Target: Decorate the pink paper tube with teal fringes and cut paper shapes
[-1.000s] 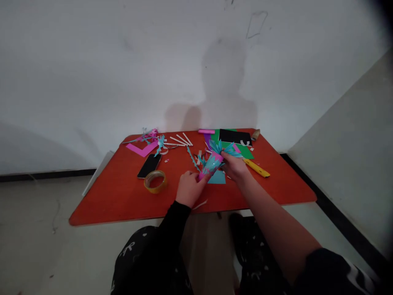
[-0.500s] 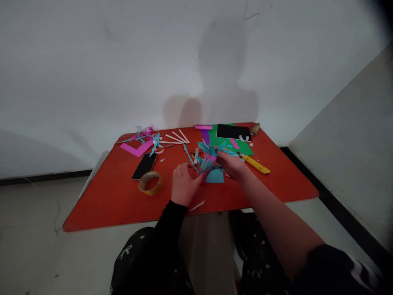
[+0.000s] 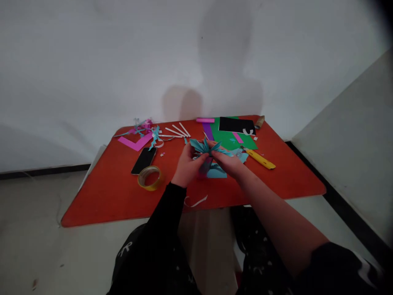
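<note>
While the left hand (image 3: 186,166) and right hand (image 3: 227,163) meet, a blue fan (image 3: 204,146) spreads between them

Left of the fan, the left hand curls, its thumb pointing inward at the pleats; right of it, the other hand reaches in below a bare, slanting forearm. Both sets of fingers are drawn narrow, holding the fan over the table (image 3: 107,196). Under the fan, a pink tube (image 3: 204,165) is dim and mostly covered by the hands; some fingertips are hidden by the pleats. The fan is creased paper with pointed tips. Left of it lie a round roll of yellow tape (image 3: 150,187) and a flat, dark phone (image 3: 144,160). Beyond it are thin white sticks (image 3: 184,129) and a green sheet (image 3: 225,141); right of it, a yellow cutter (image 3: 260,159).
</note>
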### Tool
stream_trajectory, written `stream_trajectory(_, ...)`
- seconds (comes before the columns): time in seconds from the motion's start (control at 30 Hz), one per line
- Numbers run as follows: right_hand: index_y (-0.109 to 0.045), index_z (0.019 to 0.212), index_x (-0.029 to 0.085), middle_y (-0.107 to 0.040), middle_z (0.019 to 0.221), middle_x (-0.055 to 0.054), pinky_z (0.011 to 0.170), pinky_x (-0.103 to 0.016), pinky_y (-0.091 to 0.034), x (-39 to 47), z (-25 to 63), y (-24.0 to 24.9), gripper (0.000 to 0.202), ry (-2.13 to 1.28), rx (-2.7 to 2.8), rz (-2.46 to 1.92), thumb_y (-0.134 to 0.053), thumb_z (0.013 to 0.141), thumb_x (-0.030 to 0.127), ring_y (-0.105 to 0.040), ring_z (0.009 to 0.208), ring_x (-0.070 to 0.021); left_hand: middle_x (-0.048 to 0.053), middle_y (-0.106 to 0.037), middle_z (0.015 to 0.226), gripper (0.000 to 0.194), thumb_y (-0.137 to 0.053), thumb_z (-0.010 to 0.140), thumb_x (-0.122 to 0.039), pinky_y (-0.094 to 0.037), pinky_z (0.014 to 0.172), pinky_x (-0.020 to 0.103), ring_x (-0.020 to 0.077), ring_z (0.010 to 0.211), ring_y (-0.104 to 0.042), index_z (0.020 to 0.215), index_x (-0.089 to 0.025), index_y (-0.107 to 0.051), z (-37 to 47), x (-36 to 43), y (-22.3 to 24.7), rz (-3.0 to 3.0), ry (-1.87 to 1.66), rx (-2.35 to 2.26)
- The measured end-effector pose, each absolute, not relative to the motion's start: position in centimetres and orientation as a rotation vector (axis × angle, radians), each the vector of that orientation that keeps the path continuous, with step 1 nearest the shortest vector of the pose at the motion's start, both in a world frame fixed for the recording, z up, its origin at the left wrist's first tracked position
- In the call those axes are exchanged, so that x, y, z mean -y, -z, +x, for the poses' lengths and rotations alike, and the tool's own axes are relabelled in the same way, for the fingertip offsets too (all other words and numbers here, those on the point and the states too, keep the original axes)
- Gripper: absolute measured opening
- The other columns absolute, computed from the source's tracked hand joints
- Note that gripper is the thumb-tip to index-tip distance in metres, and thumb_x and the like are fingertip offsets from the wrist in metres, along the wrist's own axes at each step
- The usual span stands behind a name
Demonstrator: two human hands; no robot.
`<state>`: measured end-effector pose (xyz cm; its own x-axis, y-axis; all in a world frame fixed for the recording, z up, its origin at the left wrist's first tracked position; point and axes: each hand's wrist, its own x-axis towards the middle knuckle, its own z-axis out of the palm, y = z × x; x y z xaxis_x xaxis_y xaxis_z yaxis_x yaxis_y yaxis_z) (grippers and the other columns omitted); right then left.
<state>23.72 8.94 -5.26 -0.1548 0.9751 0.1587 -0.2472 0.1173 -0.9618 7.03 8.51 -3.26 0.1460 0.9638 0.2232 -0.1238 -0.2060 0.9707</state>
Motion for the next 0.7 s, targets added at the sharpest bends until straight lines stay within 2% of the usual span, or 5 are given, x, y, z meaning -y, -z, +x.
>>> stream_trajectory(0.07, -0.070, 0.121, 0.032, -0.072, 0.122, -0.002, 0.113, -0.045, -0.046, -8.67, 23.61, 4.99, 0.039, -1.359, 1.298, -0.789, -0.074, 0.084, 0.045, -0.063, 0.122, -0.0236, 0.004, -0.070, 0.105, 0.038, -0.082, 0.074, -0.029, -0.051, 0.091, 0.034, 0.0183, 0.094, -0.067, 0.105, -0.020, -0.062, 6.65, -8.67, 3.48, 1.299, -1.286, -0.875)
stream_trajectory(0.13, -0.068, 0.119, 0.032, -0.070, 0.121, -0.002, 0.107, -0.041, -0.049, -8.44, 23.61, 4.69, 0.036, -1.288, 1.326, -0.812, -0.073, 0.085, 0.040, -0.064, 0.117, -0.0222, 0.004, -0.071, 0.104, 0.040, -0.084, 0.072, -0.030, -0.052, 0.092, 0.035, 0.0188, 0.094, -0.068, 0.105, -0.020, -0.063, 6.40, -8.73, 3.72, 1.281, -1.281, -0.878)
stream_trajectory(0.3, -0.067, 0.090, 0.023, -0.065, 0.093, -0.001, 0.093, -0.036, -0.049, -8.36, 23.84, 4.17, 0.012, -1.087, 1.410, -0.902, -0.072, 0.085, 0.033, -0.062, 0.093, -0.0197, 0.003, -0.075, 0.102, 0.040, -0.085, 0.069, -0.029, -0.054, 0.094, 0.038, 0.0188, 0.094, -0.070, 0.103, -0.020, -0.066, 6.23, -8.78, 3.89, 1.249, -1.288, -0.863)
stream_trajectory(0.57, -0.068, 0.092, 0.022, -0.066, 0.094, -0.001, 0.089, -0.034, -0.048, -8.53, 23.70, 4.57, 0.014, -1.109, 1.354, -0.860, -0.071, 0.085, 0.034, -0.061, 0.092, -0.0191, 0.005, -0.075, 0.101, 0.031, -0.082, 0.074, -0.036, -0.053, 0.098, 0.040, 0.0205, 0.099, -0.071, 0.094, -0.019, -0.067, 6.50, -8.70, 3.72, 1.299, -1.281, -0.859)
stream_trajectory(0.7, -0.067, 0.090, 0.022, -0.064, 0.093, -0.001, 0.088, -0.034, -0.048, -8.41, 23.72, 4.33, 0.015, -1.078, 1.373, -0.898, -0.072, 0.083, 0.035, -0.060, 0.090, -0.0189, 0.005, -0.076, 0.100, 0.030, -0.082, 0.073, -0.035, -0.054, 0.096, 0.040, 0.0207, 0.098, -0.071, 0.093, -0.019, -0.068, 6.55, -8.70, 3.73, 1.304, -1.289, -0.851)
